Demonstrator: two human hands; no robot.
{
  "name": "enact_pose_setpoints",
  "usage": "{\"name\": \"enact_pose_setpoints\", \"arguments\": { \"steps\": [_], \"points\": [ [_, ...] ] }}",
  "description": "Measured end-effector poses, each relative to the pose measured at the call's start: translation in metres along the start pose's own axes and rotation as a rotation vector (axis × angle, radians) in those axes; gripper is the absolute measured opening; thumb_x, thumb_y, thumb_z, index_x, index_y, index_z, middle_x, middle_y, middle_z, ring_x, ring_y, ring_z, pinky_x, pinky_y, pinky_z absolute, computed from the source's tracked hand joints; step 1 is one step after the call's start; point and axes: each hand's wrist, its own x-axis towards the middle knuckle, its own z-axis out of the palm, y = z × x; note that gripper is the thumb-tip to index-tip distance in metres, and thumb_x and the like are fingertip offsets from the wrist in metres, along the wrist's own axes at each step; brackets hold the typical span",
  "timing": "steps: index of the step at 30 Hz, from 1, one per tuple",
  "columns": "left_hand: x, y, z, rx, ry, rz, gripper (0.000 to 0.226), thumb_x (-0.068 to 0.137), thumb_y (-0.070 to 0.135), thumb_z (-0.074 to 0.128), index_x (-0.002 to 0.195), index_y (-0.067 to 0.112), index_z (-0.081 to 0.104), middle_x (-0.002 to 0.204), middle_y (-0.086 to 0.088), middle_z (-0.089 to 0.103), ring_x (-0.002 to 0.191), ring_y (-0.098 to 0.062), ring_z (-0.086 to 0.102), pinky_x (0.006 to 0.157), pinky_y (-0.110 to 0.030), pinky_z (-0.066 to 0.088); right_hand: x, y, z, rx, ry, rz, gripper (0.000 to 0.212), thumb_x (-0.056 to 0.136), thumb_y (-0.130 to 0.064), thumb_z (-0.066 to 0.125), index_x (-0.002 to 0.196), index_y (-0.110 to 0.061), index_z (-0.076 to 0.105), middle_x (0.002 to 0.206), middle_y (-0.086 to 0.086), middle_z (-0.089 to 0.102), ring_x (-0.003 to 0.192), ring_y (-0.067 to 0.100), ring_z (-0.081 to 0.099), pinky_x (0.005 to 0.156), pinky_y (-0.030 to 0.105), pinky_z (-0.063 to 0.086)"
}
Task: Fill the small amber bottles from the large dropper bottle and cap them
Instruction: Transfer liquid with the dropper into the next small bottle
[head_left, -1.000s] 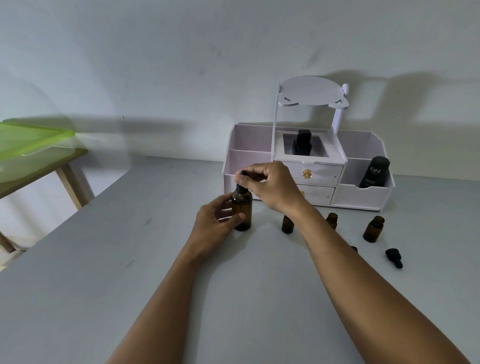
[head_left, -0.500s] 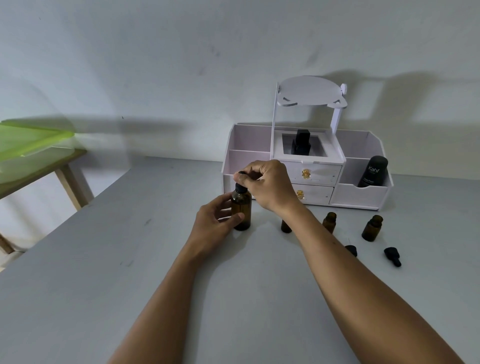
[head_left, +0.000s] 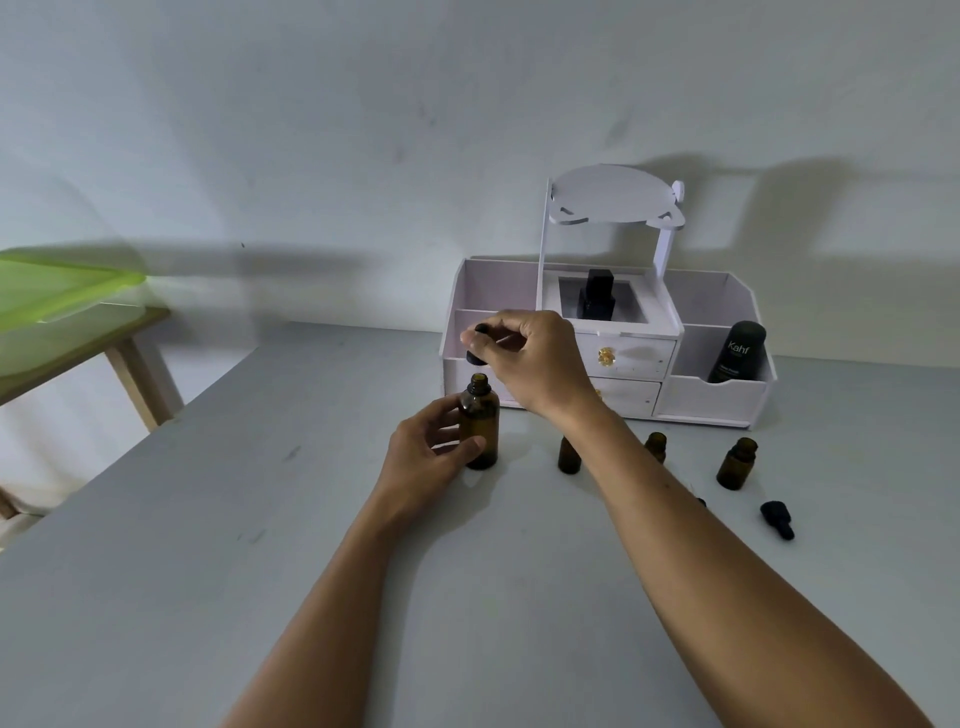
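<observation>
The large amber dropper bottle (head_left: 480, 423) stands upright on the grey table, its neck uncovered. My left hand (head_left: 434, 454) wraps around its body. My right hand (head_left: 530, 358) is just above the neck and pinches the black dropper cap (head_left: 477, 343), lifted clear of the bottle. Three small amber bottles stand uncapped to the right: one (head_left: 569, 456) beside my right forearm, one (head_left: 656, 447) partly behind it, one (head_left: 736, 464) farther right. A small black dropper cap (head_left: 777, 518) lies on the table near them.
A white desk organiser (head_left: 717, 402) with drawers stands against the wall behind the bottles. It holds a black "Kahf" bottle (head_left: 737, 352) and a black bottle (head_left: 596, 296) in the middle well. A wooden table (head_left: 130, 364) with a green lid stands at the left.
My right hand has lifted the dropper cap off the large bottle's neck, which now stands uncovered. My left hand still holds the bottle in the same place.
</observation>
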Motion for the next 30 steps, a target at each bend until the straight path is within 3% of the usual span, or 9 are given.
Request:
{"name": "enact_pose_setpoints", "arguments": {
  "steps": [3,7,12,16,20,23,26,30],
  "points": [
    [-0.001,0.000,0.000,-0.015,0.014,-0.012,0.065,0.072,0.021,0.080,0.132,0.033,0.059,0.116,-0.001,0.072,0.109,-0.014,0.069,0.099,-0.039,0.055,0.009,-0.009,-0.006,0.054,0.033,-0.014,0.018,0.087,-0.028,0.075,0.092,-0.011,0.078,0.080,0.001,0.077,0.076,0.014,0.075,0.080,0.035,0.061],
    [-0.003,0.005,0.003,0.045,0.104,0.050,0.080,0.064,0.034,0.078,0.139,0.034,0.052,0.121,0.003,0.069,0.117,-0.008,0.063,0.100,-0.038,0.053,0.021,-0.025,-0.022,0.138,0.110,-0.075,0.020,0.086,-0.024,0.076,0.099,-0.009,0.077,0.086,0.003,0.077,0.081,0.016,0.075,0.083,0.040,0.061],
    [-0.012,0.025,0.009,0.114,0.411,0.285,0.060,0.074,0.024,0.076,0.130,0.027,0.056,0.103,0.005,0.066,0.101,-0.012,0.065,0.081,-0.033,0.056,0.026,-0.040,-0.056,0.215,0.179,-0.096,0.017,0.088,-0.024,0.074,0.098,-0.011,0.078,0.083,0.000,0.078,0.079,0.012,0.076,0.083,0.037,0.061],
    [-0.022,0.043,0.023,0.107,0.486,0.422,0.041,0.077,0.017,0.073,0.117,0.020,0.063,0.089,0.006,0.066,0.085,-0.014,0.065,0.075,-0.032,0.054,0.018,-0.040,-0.089,0.218,0.218,-0.102,0.010,0.089,-0.019,0.073,0.094,-0.012,0.077,0.079,-0.003,0.076,0.073,0.006,0.074,0.078,0.028,0.061],
    [-0.033,0.051,0.052,0.031,0.376,0.433,0.024,0.081,0.015,0.072,0.104,0.021,0.068,0.083,0.003,0.067,0.073,-0.018,0.066,0.068,-0.028,0.054,0.004,-0.028,-0.123,0.183,0.249,-0.091,0.004,0.087,-0.019,0.075,0.090,-0.020,0.077,0.080,-0.005,0.076,0.076,0.012,0.075,0.074,0.028,0.061],
    [-0.038,0.053,0.074,0.019,0.223,0.381,0.024,0.082,0.016,0.073,0.101,0.029,0.069,0.085,0.010,0.068,0.078,-0.015,0.068,0.069,-0.018,0.052,-0.007,-0.015,-0.144,0.138,0.281,-0.029,0.008,0.086,-0.021,0.076,0.092,-0.017,0.077,0.081,-0.005,0.076,0.072,0.011,0.073,0.071,0.023,0.060],
    [-0.041,0.053,0.094,0.033,0.048,0.323,0.028,0.085,0.018,0.075,0.109,0.031,0.069,0.096,0.010,0.071,0.090,-0.010,0.069,0.079,-0.022,0.058,-0.014,-0.001,-0.158,0.095,0.271,0.038,0.010,0.084,-0.022,0.078,0.091,-0.014,0.079,0.080,-0.001,0.077,0.072,0.014,0.073,0.073,0.027,0.061],
    [-0.038,0.053,0.118,0.057,-0.163,0.118,0.046,0.087,0.026,0.074,0.130,0.031,0.060,0.123,0.011,0.066,0.113,0.000,0.062,0.097,-0.024,0.054,-0.020,0.017,-0.171,0.089,0.260,0.105,0.003,0.083,-0.020,0.079,0.085,-0.018,0.078,0.076,0.001,0.077,0.067,0.012,0.072,0.068,0.025,0.059]
  ]
}}
